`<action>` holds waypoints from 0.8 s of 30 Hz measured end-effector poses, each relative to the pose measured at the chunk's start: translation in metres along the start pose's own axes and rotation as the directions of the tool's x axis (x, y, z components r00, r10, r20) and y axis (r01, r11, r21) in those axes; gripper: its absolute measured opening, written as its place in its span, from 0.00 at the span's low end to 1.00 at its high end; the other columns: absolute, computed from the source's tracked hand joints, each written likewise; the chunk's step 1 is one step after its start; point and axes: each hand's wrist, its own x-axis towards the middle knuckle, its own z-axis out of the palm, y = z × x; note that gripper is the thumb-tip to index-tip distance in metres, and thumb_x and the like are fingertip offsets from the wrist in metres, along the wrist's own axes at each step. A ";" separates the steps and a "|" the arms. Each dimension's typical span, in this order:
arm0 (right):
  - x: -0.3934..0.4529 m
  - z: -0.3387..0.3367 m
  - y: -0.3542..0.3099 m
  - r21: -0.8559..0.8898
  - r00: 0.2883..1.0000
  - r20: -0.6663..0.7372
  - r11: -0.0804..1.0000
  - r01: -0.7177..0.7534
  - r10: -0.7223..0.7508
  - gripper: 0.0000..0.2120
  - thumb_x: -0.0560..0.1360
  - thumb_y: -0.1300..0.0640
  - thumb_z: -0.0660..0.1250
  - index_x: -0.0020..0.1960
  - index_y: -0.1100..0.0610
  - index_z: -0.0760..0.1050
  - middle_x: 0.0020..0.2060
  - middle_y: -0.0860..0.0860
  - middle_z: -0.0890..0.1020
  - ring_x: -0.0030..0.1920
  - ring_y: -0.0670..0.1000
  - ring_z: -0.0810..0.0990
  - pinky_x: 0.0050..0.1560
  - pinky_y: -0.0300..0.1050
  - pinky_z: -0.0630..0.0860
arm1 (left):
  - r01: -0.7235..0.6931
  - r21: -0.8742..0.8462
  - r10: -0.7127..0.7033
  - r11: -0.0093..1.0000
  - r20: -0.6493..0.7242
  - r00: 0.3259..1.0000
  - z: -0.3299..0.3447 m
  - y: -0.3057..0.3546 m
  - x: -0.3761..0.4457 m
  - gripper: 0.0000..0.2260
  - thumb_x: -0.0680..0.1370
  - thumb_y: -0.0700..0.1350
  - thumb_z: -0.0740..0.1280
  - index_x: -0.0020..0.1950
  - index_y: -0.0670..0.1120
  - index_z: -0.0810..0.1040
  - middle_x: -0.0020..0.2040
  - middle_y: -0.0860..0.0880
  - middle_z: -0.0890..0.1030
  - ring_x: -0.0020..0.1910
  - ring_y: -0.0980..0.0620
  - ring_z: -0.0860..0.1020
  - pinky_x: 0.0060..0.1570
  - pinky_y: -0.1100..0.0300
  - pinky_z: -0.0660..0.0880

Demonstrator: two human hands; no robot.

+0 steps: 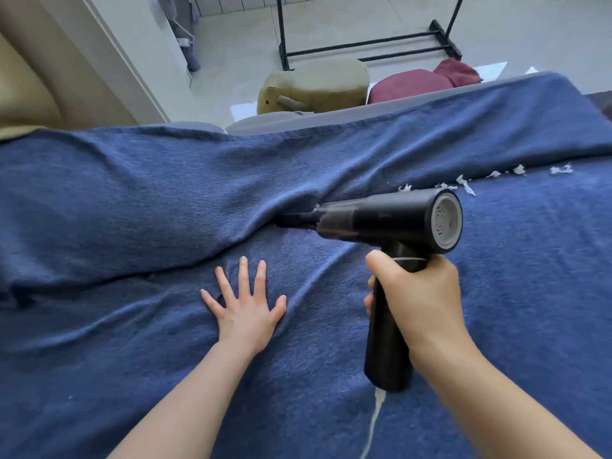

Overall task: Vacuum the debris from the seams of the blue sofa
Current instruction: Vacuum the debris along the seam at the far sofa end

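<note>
Right hand (pixel 419 294): grip wrapped round vacuum (pixel 387 226) handle
Left hand (pixel 245 306): fingers spread flat on sofa (pixel 132 200)
Nozzle: seemingly tucked into seam
Debris (pixel 463 185): white scraps along seam, right

Pale tiled floor (pixel 231 61) is lying well beyond both hands. A black metal rack (pixel 364 44) is standing on it — far ahead of the right hand. An olive stool (pixel 318 86) and maroon cushion (pixel 414 84) are sitting nearer — a beige wall panel (pixel 49 61) is rising far left.
</note>
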 end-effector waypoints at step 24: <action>0.023 -0.050 -0.001 -0.144 0.993 -0.017 0.983 0.115 -0.118 0.07 0.69 0.57 0.73 0.36 0.60 0.79 0.27 0.56 0.83 0.24 0.49 0.82 0.48 0.56 0.83 | 0.116 -0.069 -0.116 0.991 0.001 0.993 0.002 0.022 -0.005 0.32 0.80 0.62 0.46 0.77 0.54 0.34 0.77 0.50 0.31 0.74 0.35 0.32 0.69 0.30 0.40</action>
